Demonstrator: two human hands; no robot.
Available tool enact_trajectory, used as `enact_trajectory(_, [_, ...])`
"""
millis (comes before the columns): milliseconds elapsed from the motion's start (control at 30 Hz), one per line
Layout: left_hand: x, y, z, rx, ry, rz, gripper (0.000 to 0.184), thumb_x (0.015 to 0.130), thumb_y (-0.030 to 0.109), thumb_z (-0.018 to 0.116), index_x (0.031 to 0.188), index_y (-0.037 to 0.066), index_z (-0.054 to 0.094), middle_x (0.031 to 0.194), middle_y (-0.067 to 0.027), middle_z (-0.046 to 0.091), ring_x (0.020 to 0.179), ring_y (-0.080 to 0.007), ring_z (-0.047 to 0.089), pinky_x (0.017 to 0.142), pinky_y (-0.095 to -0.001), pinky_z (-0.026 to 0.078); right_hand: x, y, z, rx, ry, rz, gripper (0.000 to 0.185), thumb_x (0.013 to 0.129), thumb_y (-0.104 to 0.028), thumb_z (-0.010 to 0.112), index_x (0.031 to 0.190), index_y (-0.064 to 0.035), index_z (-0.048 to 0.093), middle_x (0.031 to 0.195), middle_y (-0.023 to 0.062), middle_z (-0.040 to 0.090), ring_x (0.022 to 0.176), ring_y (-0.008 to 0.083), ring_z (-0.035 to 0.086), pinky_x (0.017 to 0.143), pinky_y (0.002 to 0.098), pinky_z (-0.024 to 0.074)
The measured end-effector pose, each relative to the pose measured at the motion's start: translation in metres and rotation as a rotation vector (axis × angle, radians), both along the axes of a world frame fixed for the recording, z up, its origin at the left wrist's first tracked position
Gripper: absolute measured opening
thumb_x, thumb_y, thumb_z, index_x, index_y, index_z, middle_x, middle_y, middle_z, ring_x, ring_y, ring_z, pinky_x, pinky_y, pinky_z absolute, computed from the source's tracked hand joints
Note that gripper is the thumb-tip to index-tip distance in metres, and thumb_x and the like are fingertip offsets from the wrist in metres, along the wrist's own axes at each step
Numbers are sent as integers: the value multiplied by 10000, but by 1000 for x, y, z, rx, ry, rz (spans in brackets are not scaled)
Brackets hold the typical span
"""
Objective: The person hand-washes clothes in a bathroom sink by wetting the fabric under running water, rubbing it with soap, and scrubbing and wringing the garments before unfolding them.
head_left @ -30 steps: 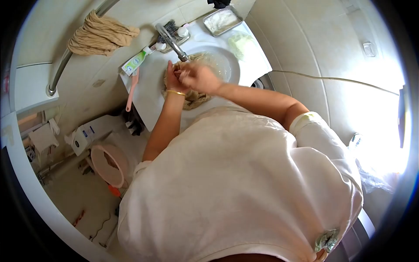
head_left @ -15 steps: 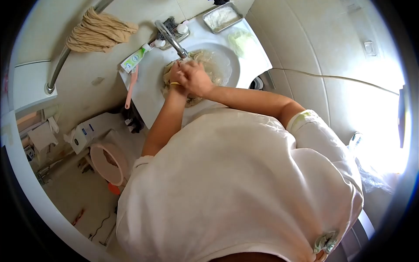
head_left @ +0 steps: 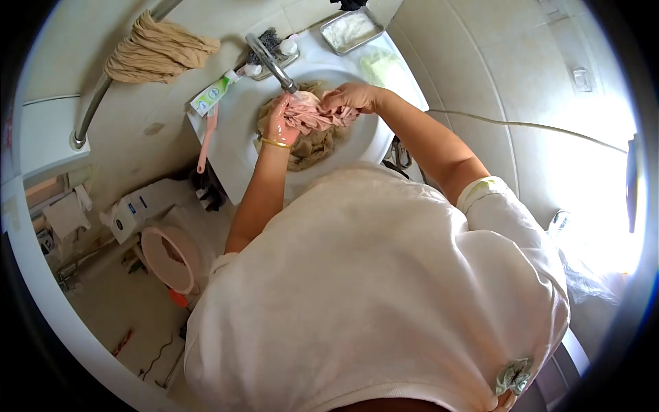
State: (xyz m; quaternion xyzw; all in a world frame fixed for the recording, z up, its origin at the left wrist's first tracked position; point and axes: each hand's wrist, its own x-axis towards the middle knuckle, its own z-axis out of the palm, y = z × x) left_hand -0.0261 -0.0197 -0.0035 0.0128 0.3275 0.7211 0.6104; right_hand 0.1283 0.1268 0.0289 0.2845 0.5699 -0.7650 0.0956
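Cloth [head_left: 321, 118] below the faucet [head_left: 270, 60], over the sink [head_left: 368, 136].

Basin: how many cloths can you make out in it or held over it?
2: a pink cloth, bunched between the left hand and right hand near the faucet, and a tan cloth heaped in the basin. The heap may hide more.

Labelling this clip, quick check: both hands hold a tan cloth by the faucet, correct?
Wrong colour. The head view shows the left hand and right hand holding a pink cloth by the faucet; the tan cloth lies in the basin.
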Motion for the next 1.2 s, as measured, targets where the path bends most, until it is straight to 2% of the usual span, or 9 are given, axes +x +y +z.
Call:
enact_trajectory(133, [20,3,32,-114,-34,59,145,874,174,506,951,60,549,923,-50,594,888,-217,577,800,-357,477,-19,5,-24,-129,15,-553,138,775,-141,575,840,-25,615,653,103,615,500,197,564,525,298,474])
enact_trajectory(267, [11,3,-13,-266,-168,-3,211,896,279,462,941,95,553,915,-49,602,892,-191,573,795,-342,478,-39,-55,42,761,76,-393,199,787,-145,503,922,-15,567,751,192,617,644,272,611,627,366,490])
enact_trajectory(367, [-6,5,-58,163,-255,-208,266,894,329,441,1011,126,566,915,-42,608,869,-191,571,792,-311,469,-41,-85,46,1108,72,-107,230,751,-193,521,912,-32,557,868,229,597,827,347,591,745,413,466])
enact_trajectory(433, [18,13,-37,-284,-144,-84,283,889,365,419,986,132,547,922,-22,576,897,-165,541,760,-309,460,-52,-74,20,1209,-171,29,230,752,-217,530,889,-35,565,878,230,590,838,358,582,751,419,459])
enact_trajectory(533, [51,25,65,-427,7,-46,299,881,326,405,1037,101,527,995,-32,558,926,-189,533,774,-354,461,-54,-34,29,904,-246,-368,269,805,-284,500,821,-26,573,795,229,599,764,386,573,687,441,460])
enact_trajectory(667, [11,19,-14,1,-225,-109,312,873,302,411,1018,50,526,974,-64,572,906,-207,545,780,-378,473,-48,-65,56,910,-151,-336,278,797,-292,499,833,-24,565,765,241,589,742,404,563,688,458,455])
enact_trajectory(900, [37,32,31,-608,-68,33,368,910,363,375,1009,46,532,1006,-102,581,893,-239,572,756,-366,489,-49,-47,36,883,-126,-302,272,766,-302,533,850,-49,586,827,207,610,784,357,592,693,425,468])
enact_trajectory(1067, [37,33,44,-290,-138,-93,403,883,431,422,1029,73,537,986,-88,596,882,-252,587,785,-376,489,-58,-24,7,700,-308,-553,301,766,-326,543,864,-45,586,815,227,605,799,390,572,744,430,455])
enact_trajectory(1200, [10,24,-13,-134,-193,-62,355,870,417,430,992,103,542,963,-35,587,896,-220,562,783,-359,478,-48,-73,46,900,-79,-316,324,800,-354,501,838,-41,572,747,215,601,752,392,575,688,442,458])
